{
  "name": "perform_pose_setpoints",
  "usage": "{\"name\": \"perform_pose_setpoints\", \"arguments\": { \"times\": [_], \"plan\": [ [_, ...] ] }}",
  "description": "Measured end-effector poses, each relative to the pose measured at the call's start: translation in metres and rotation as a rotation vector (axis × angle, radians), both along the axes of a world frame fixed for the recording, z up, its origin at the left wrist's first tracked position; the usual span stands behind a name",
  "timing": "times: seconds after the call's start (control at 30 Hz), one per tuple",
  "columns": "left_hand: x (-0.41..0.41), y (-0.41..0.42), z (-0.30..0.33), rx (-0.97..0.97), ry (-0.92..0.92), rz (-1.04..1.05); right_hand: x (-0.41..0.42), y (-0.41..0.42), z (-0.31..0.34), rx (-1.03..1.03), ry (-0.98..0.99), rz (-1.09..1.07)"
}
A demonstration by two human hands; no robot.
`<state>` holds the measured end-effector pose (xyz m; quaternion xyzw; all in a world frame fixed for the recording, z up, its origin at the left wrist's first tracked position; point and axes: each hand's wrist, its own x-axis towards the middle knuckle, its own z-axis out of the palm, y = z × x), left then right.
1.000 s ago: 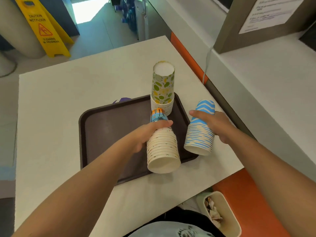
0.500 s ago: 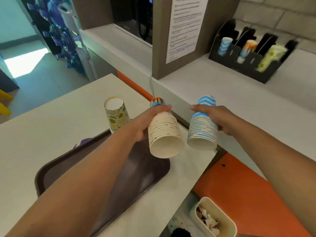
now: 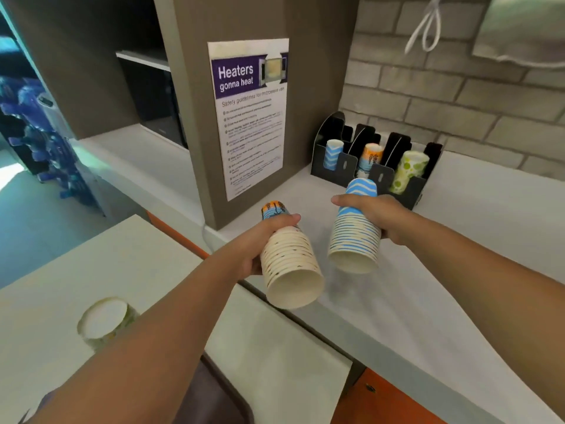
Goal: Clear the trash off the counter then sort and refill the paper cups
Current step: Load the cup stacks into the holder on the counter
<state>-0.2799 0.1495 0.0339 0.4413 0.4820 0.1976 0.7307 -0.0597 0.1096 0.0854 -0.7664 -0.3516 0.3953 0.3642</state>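
Observation:
My left hand point(image 3: 260, 240) grips a stack of orange-and-blue palm-print paper cups point(image 3: 290, 261), tilted with the open end toward me. My right hand point(image 3: 377, 214) grips a stack of blue zigzag cups point(image 3: 354, 240), also held in the air above the grey counter point(image 3: 397, 301). Ahead stands a black cup holder point(image 3: 409, 191) with a blue zigzag cup point(image 3: 333, 154) in its left slot, an orange-topped cup point(image 3: 371, 157) in the middle and a green dotted cup point(image 3: 409, 171) at the right. A green dotted cup stack point(image 3: 104, 322) stands on the white table at lower left.
A brown pillar with a microwave safety poster point(image 3: 250, 117) rises left of the holder. A dark tray's corner point(image 3: 220, 399) shows under my left arm. The brick wall point(image 3: 443, 96) is behind the counter. An orange panel point(image 3: 376, 402) sits below the counter edge.
Both hands have lifted their cup stacks off the tray and carried them forward over the counter, toward the black holder. My view has swung up and right; the green stack stays on the table.

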Motion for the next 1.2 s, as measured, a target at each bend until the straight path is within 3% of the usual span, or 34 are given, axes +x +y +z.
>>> {"name": "perform_pose_setpoints", "arguments": {
  "times": [0.43, 0.73, 0.93, 1.2],
  "plan": [
    [0.100, 0.136, -0.010, -0.016, 0.018, -0.044, 0.104, 0.195, 0.043, 0.117, -0.100, 0.092],
    [0.128, 0.187, -0.014, -0.052, 0.025, 0.004, 0.142, 0.308, 0.075, 0.323, -0.140, -0.089],
    [0.137, 0.194, -0.025, -0.109, -0.002, 0.004, 0.146, 0.340, 0.059, 0.399, -0.375, -0.215],
    [0.144, 0.201, -0.028, -0.135, 0.034, 0.067, 0.125, 0.340, 0.018, 0.469, -0.566, -0.130]
  ]
}}
